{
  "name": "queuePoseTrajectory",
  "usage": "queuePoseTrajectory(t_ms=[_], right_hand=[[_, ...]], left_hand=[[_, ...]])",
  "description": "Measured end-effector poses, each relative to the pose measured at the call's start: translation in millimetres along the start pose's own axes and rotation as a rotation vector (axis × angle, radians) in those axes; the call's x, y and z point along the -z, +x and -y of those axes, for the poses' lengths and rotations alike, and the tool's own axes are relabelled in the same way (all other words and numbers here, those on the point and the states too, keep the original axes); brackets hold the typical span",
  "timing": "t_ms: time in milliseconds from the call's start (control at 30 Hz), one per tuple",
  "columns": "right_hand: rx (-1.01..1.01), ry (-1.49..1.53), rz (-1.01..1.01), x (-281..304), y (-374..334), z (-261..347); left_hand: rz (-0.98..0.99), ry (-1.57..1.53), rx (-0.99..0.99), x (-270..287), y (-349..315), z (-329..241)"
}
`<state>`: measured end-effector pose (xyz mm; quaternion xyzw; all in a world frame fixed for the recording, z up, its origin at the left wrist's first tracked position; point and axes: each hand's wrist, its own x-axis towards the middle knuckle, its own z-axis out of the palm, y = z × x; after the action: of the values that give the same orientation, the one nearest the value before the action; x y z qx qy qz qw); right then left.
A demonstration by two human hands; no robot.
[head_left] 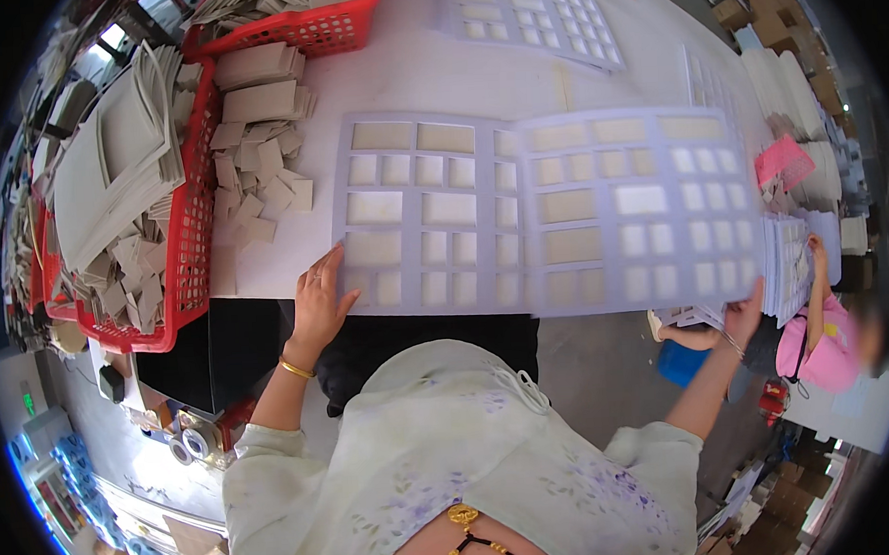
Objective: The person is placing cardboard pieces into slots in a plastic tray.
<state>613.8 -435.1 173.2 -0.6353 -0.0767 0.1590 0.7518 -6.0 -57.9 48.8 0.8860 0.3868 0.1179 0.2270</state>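
A large pale lilac die-cut card sheet with rows of rectangular windows [546, 209] lies across the near edge of the white worktable [426, 75], its right part reaching out past the table edge and blurred. The left hand [319, 301] lies flat on the sheet's lower left corner, fingers spread and nearly straight, palm down, pressing rather than gripping; a gold bangle [296, 368] sits on the wrist below it. The right hand [744, 316] is at the sheet's lower right corner, fingers closed up around the edge there, though how tightly they pinch it cannot be told.

Left of the sheet a heap of loose beige card rectangles [256, 157] lies on the table, and beyond that a red plastic mesh basket [190, 239] holds more beige offcuts and frames. A second red basket [310, 27] stands above the sheet, at the table's far side. Another lilac windowed sheet [532, 16] lies further up the table. Right of the sheet, just beside its right edge, stands a stack of white die-cut sheets [791, 257], and a person in pink [819, 336] sits below that
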Motion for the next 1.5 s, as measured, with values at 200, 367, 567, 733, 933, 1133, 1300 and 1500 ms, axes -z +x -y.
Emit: queuePoseTrajectory(t_ms=[200,367,567,733,933,1133,1300,1500], right_hand=[[0.159,-0.16,-0.324,123.8,43.4,66.5],[0.208,-0.621,-0.786,81.0,71.7,20.4],[0.23,-0.749,-0.032,-117.2,86.9,-71.9],[0.459,-0.719,0.712,-352.1,29.2,-163.7],[0.875,-0.761,0.978,-578.2,-100.6,-223.6],[1.049,-1.241,0.98,-690.0,-168.6,-233.9],[1.127,-1.386,0.945,-704.9,-177.3,-243.6],[1.092,-1.222,0.939,-663.3,-144.1,-226.7]], left_hand=[[-0.044,0.023,-0.041,-7.7,-2.6,1.8],[-0.033,-0.007,0.011,-5.5,-4.0,2.1],[-0.098,-0.028,-0.038,-8.8,2.8,8.3],[-0.196,-0.217,-0.113,-10.0,13.5,33.1],[-0.255,-0.459,-0.109,-13.9,27.7,47.5],[-0.298,-0.491,-0.112,-21.7,23.1,50.5],[-0.295,-0.522,-0.107,-19.5,23.9,50.9],[-0.281,-0.526,-0.124,-14.0,27.7,49.4]])
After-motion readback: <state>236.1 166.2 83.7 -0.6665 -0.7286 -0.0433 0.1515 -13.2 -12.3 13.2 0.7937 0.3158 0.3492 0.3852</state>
